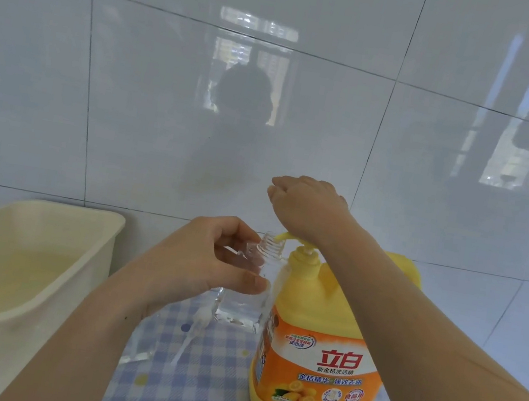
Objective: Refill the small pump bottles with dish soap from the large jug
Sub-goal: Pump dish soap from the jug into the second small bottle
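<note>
The large yellow-orange dish soap jug point(318, 358) stands on the checked cloth, its pump nozzle point(282, 236) pointing left. My left hand point(212, 261) grips a small clear bottle point(239, 307), which has no pump and whose open threaded neck point(271, 241) sits right at the nozzle tip. My right hand point(307, 207) is above the jug's pump head, the heel of the hand resting on it and the fingers hanging loosely curled. A white pump with its tube point(196, 326) lies on the cloth below the bottle.
A cream plastic basin point(48, 263) stands at the left on the counter. A blue-and-white checked cloth point(191, 390) covers the work surface. Something clear point(132, 356) lies at the cloth's left edge. A white tiled wall rises close behind.
</note>
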